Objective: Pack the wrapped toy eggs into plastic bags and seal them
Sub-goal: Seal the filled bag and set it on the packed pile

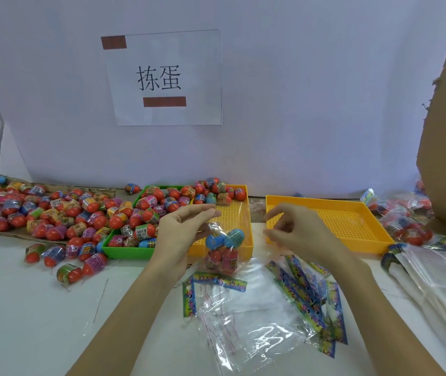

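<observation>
— Left hand [181, 234] at frame centre: what's it doing?
— Palm up, fingers fairly straight, thumb and fingertips nipping the bag [223, 249] by its top so the eggs [224, 241] hang inside, mouth up, likely for sealing

— And the right hand [295, 232]?
— Raised level with it, fingers loosely curled; whether it grips clear film, I cannot tell

— Nearer?
— Spare bags [246, 321] lie flat at lower centre, within reach

— Farther?
— Yellow tray [246, 213] behind the bag, green tray [124, 252] and loose eggs [61, 210] to the left
</observation>
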The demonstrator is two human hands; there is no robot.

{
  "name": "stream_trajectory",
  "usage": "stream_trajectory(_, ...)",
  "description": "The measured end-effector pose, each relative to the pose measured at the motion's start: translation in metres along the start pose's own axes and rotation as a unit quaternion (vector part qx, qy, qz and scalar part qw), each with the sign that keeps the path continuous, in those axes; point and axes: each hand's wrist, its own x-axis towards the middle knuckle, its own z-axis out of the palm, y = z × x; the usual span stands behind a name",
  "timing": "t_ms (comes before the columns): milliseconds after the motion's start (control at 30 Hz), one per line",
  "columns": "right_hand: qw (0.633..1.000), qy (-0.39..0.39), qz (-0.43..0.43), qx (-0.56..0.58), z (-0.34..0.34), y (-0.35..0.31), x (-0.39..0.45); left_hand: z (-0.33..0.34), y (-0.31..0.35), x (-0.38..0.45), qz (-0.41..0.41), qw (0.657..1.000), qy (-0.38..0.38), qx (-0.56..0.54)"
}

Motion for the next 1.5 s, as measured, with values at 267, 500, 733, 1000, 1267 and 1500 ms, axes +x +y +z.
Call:
stream_trajectory(267,0.996,-0.042,-0.055,-0.054,0.006,-0.004,0.001,0.001,-0.001,0.001,0.006,1.000,-0.001,0.008)
stream_trajectory(500,0.996,-0.049,-0.054,-0.045,0.007,-0.006,-0.001,0.001,-0.003,0.002,0.011,1.000,-0.003,0.009)
stream_trajectory(733,0.991,-0.059,-0.028,0.116,0.009,-0.016,-0.001,0.003,-0.004,0.001,0.029,0.999,0.007,0.031)
stream_trajectory(1000,0.988,0.004,-0.004,0.155,0.012,-0.011,0.001,0.004,0.003,0.004,-0.004,0.997,-0.061,0.048)
stream_trajectory(1267,0.975,0.011,0.027,0.218,0.002,-0.004,-0.002,-0.002,0.001,0.000,0.013,0.977,-0.142,0.159)
stream_trajectory(1500,0.970,0.007,0.003,0.241,-0.006,-0.002,-0.003,-0.003,0.002,0.000,0.005,0.990,-0.116,0.079)
